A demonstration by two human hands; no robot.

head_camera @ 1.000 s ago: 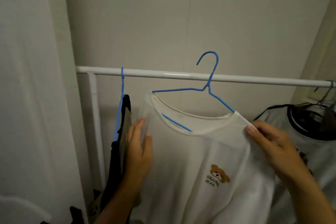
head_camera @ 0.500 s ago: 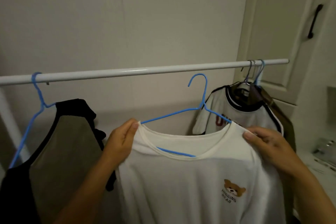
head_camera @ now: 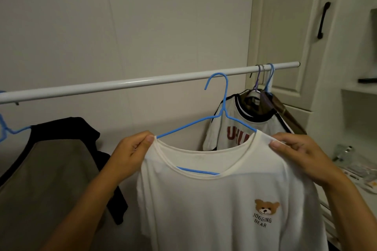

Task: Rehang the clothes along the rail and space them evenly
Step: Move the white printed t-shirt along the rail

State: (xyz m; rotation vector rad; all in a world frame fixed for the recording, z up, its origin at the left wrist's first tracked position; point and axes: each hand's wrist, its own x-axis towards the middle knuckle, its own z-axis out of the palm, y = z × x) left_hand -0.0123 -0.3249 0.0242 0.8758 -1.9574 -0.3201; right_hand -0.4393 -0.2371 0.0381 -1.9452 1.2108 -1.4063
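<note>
The left hand [head_camera: 130, 155] and right hand [head_camera: 302, 157] are each pinching a shoulder of the white bear T-shirt [head_camera: 214, 210], which is hanging on a blue hanger [head_camera: 197, 170]. The hanger's hook is crossing the white rail [head_camera: 122, 85], between a black-and-grey top [head_camera: 51, 169] and a lettered shirt [head_camera: 230, 126]. I cannot tell whether it is resting there.

Left hand [head_camera: 130, 156], right hand [head_camera: 299, 156], both aloft (fingers [head_camera: 140, 141] in a pinch).
</note>
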